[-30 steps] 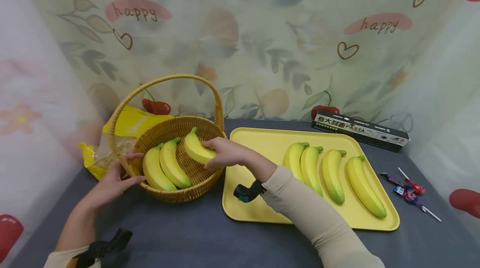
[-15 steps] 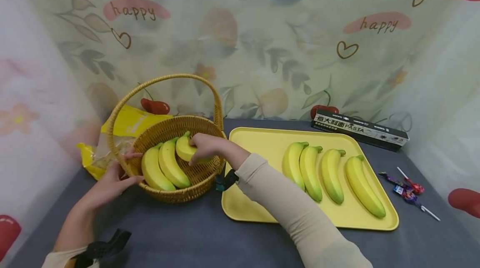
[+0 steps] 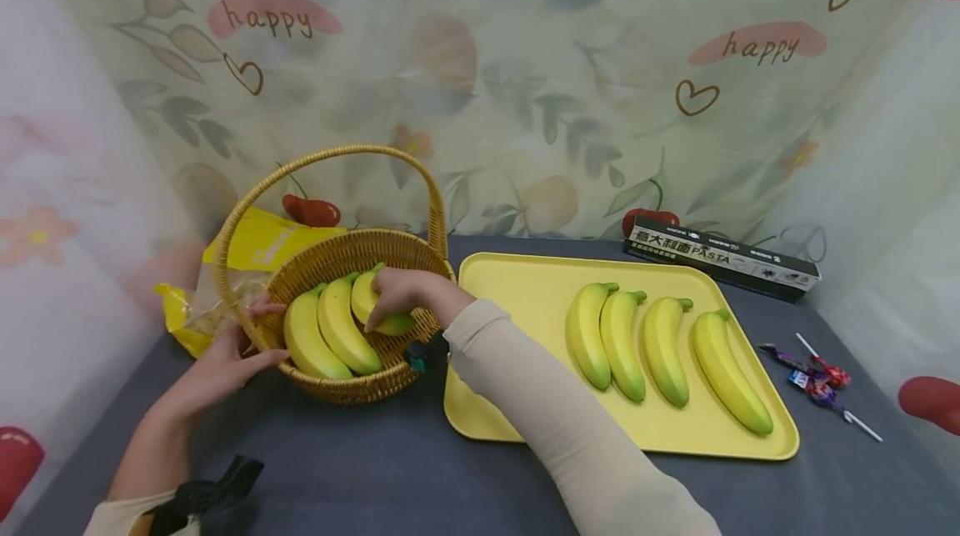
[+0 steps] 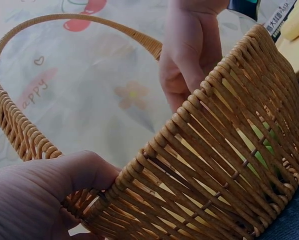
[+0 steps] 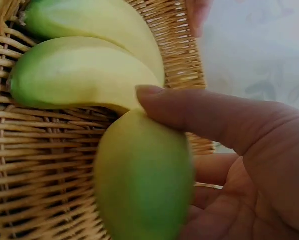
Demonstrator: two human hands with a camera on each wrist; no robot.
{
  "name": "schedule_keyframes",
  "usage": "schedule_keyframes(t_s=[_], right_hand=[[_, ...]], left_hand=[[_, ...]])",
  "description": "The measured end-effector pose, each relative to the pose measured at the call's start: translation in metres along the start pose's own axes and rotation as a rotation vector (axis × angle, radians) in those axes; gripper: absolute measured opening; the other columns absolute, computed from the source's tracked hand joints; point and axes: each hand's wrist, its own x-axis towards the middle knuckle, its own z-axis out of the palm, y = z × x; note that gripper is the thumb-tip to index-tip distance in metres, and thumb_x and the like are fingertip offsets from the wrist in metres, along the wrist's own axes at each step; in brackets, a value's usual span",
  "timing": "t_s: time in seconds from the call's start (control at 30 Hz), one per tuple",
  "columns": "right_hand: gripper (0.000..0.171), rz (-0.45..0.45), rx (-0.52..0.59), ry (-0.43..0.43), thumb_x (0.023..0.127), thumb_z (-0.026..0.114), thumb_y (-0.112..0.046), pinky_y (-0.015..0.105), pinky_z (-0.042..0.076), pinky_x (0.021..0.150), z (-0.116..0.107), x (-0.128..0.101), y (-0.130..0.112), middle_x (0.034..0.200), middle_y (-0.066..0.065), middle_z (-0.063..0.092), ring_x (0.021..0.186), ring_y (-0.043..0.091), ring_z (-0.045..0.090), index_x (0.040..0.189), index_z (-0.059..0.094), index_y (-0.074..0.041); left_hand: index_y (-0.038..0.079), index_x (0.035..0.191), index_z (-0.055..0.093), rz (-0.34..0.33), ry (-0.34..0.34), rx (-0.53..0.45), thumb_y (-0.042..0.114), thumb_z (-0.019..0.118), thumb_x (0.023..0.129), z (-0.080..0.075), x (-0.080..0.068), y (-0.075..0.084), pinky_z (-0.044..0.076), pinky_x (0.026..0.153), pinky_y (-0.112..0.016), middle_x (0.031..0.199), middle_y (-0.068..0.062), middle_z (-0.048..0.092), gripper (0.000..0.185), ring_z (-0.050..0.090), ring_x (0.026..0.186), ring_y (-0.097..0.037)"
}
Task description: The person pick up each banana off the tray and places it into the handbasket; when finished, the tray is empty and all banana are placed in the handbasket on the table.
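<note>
My left hand [image 3: 228, 357] grips the left rim of a round wicker basket [image 3: 352, 390], with the thumb over the rim in the left wrist view. Inside the basket two yellow bananas with green ends lie side by side, the left banana [image 3: 307, 340] and the middle banana [image 3: 345, 332]. My right hand [image 3: 408, 294] reaches down into the basket and holds a third banana [image 5: 144, 180] to the right of them. In the right wrist view its thumb lies across the top of that banana, while the fingers are partly hidden behind it.
A yellow tray [image 3: 510, 286] with several bananas stands right of the basket. Behind it lies a black pasta box [image 3: 720, 259]. Wrapped lollipops [image 3: 821, 386] lie at the far right. A yellow bag [image 3: 262, 244] sits behind the basket, whose tall handle [image 3: 330, 154] arches over it.
My right hand has moved left and down into the basket with its banana, bringing it close beside the other two. The left hand keeps its grip on the rim.
</note>
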Motion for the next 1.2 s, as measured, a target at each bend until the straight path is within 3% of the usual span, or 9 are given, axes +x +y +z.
schedule_keyframes(t_s=[0.23,0.43,0.67,0.73,0.8,0.9,0.93,1.2], right_hand=[[0.019,0.069,0.029,-0.056,0.086,0.064,-0.007,0.022,0.033,0.054,0.007,0.006,0.001,0.061,0.000,0.034,0.048,0.009,0.031,0.080,0.045,-0.007],[0.013,0.078,0.044,-0.039,0.086,0.061,-0.003,0.024,0.033,0.054,0.009,0.006,0.003,0.061,0.001,0.035,0.050,0.011,0.032,0.085,0.049,-0.005],[0.017,0.018,-0.007,0.026,0.086,0.064,-0.010,0.023,0.035,0.054,0.008,-0.002,0.009,0.061,0.000,0.036,0.052,0.012,0.035,0.078,0.049,-0.005],[0.013,0.002,-0.025,0.057,0.086,0.064,-0.013,0.022,0.038,0.059,0.006,-0.007,0.011,0.070,0.002,0.048,0.061,0.012,0.045,0.087,0.057,-0.002],[0.029,-0.003,-0.012,0.081,0.087,0.064,-0.015,0.021,0.044,0.073,0.003,-0.013,0.013,0.097,0.006,0.061,0.084,0.014,0.057,0.110,0.059,0.001],[0.057,-0.022,0.045,0.094,0.088,0.064,-0.016,0.028,0.043,0.095,0.001,-0.026,0.016,0.142,0.010,0.046,0.122,0.022,0.050,0.138,0.042,-0.001],[0.062,-0.030,0.074,0.099,0.088,0.064,-0.016,0.031,0.041,0.099,0.000,-0.031,0.018,0.147,0.011,0.038,0.128,0.025,0.046,0.141,0.037,-0.002],[0.067,-0.139,0.177,0.161,0.088,0.064,-0.022,0.037,0.041,0.100,-0.002,-0.071,0.031,0.153,0.007,0.028,0.133,0.027,0.040,0.145,0.031,-0.008]], left_hand=[[-0.007,0.135,0.030,0.007,-0.007,0.000,0.008,0.059,0.090,0.000,0.000,0.001,0.034,0.079,-0.003,0.153,-0.029,-0.002,0.055,0.012,0.133,-0.055],[-0.008,0.134,0.031,0.028,0.005,0.006,0.007,0.059,0.090,0.001,-0.001,0.001,0.035,0.079,-0.003,0.152,-0.031,0.001,0.054,0.016,0.132,-0.055],[-0.007,0.136,0.029,-0.024,-0.006,-0.006,0.009,0.059,0.090,0.003,-0.003,0.001,0.036,0.078,-0.004,0.153,-0.029,-0.002,0.057,0.016,0.132,-0.055],[-0.006,0.136,0.028,-0.030,-0.006,-0.007,0.010,0.059,0.091,0.003,-0.002,0.002,0.035,0.078,-0.004,0.153,-0.029,-0.003,0.057,0.016,0.132,-0.055],[-0.005,0.136,0.028,-0.032,-0.008,-0.010,0.010,0.059,0.091,0.003,-0.002,0.002,0.035,0.078,-0.003,0.153,-0.028,-0.003,0.057,0.015,0.133,-0.054],[-0.005,0.137,0.029,-0.025,-0.010,-0.015,0.010,0.058,0.091,0.002,-0.002,0.002,0.035,0.079,-0.003,0.153,-0.028,-0.003,0.056,0.014,0.133,-0.054],[-0.005,0.137,0.029,-0.024,-0.009,-0.017,0.010,0.058,0.091,0.002,-0.002,0.002,0.035,0.078,-0.003,0.153,-0.028,-0.003,0.056,0.013,0.133,-0.054],[-0.004,0.136,0.030,-0.001,0.004,-0.006,0.008,0.058,0.091,0.001,-0.002,0.002,0.037,0.078,-0.005,0.153,-0.029,-0.002,0.055,0.017,0.131,-0.055]])
